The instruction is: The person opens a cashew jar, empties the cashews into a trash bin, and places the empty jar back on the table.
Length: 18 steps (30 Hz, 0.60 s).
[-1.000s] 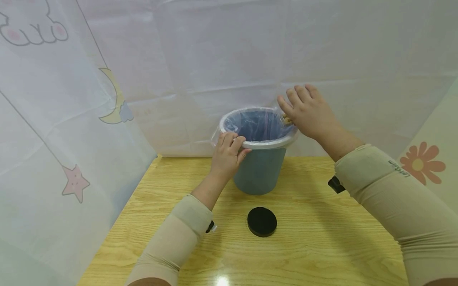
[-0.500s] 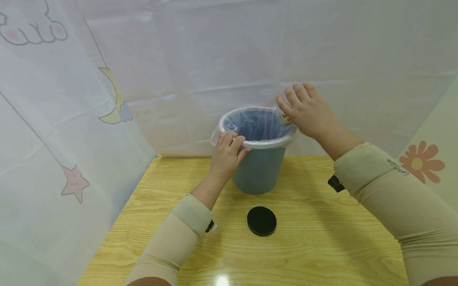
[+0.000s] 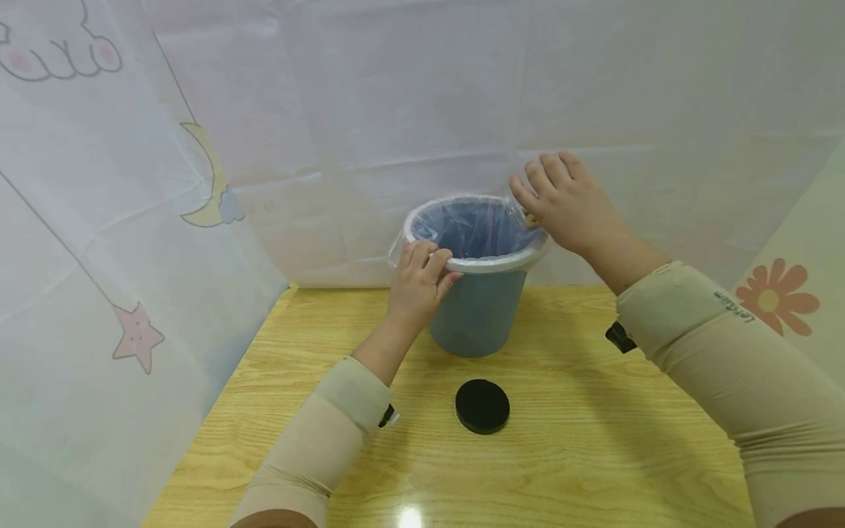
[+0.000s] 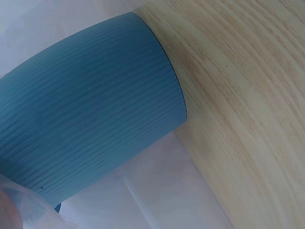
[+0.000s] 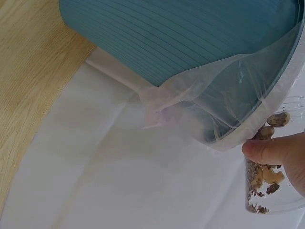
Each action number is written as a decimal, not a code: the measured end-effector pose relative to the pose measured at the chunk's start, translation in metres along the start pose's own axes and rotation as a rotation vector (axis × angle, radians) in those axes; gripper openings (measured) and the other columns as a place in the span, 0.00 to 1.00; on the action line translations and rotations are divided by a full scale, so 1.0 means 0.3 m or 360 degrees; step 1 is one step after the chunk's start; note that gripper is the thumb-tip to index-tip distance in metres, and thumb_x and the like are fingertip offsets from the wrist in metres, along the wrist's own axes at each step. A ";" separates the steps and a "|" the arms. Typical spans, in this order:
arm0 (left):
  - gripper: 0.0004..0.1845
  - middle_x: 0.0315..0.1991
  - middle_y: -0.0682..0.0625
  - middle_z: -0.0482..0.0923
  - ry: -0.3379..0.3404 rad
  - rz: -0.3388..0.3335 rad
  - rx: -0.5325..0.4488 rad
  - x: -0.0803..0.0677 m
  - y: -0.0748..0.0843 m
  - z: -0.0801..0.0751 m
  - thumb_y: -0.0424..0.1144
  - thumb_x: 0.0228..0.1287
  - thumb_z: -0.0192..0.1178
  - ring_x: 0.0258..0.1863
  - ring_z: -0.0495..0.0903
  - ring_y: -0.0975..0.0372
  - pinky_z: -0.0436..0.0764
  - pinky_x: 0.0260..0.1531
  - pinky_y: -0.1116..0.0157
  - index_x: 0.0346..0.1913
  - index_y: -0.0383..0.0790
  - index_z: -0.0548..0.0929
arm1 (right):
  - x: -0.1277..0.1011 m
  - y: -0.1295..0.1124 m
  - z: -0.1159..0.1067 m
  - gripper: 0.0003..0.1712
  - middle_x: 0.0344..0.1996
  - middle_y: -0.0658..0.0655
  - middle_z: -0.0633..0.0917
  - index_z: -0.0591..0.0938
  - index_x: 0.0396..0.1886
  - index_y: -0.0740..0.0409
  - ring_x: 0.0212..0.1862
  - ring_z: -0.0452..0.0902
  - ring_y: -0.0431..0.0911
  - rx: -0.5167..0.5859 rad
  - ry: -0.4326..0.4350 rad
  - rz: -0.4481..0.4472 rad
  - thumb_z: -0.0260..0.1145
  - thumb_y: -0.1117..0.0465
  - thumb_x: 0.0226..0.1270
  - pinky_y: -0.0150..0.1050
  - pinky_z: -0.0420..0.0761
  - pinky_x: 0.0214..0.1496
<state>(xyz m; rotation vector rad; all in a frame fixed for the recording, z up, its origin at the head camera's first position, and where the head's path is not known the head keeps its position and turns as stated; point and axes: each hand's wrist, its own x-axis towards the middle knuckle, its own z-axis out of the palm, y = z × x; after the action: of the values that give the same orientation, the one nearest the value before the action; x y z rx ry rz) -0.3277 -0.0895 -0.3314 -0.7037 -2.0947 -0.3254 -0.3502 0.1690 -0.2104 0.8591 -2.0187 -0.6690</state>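
Note:
A blue-grey trash bin with a white rim stands on the table, lined with a clear plastic bag folded over the rim. My left hand grips the near left of the rim, thumb on the outside. Over the far right of the rim, my right hand holds a clear plastic jar tipped on its side. Brown and tan chunks and crumbs lie along the jar's lower wall. In the right wrist view, the thumb presses the jar beside the bag's edge. My hand hides most of the jar in the head view.
A black round disc, like a lid, lies on the wooden table in front of the bin. Close behind the bin hangs a pale sheet. Another printed sheet borders the left side.

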 end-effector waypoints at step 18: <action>0.20 0.41 0.47 0.65 0.0020 0.0019 -0.0006 0.000 0.010 -0.006 0.50 0.54 0.61 0.49 0.64 0.54 0.65 0.54 0.61 0.44 0.44 0.70 | 0.000 -0.004 -0.005 0.41 0.56 0.69 0.67 0.66 0.63 0.61 0.59 0.60 0.63 -0.0009 -0.0054 -0.0037 0.73 0.67 0.47 0.57 0.57 0.62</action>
<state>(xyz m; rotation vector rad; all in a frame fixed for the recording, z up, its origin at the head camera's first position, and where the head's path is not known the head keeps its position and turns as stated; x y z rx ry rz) -0.3248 -0.0879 -0.3306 -0.7146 -2.0776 -0.3265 -0.3486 0.1681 -0.2104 0.8743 -2.0390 -0.7066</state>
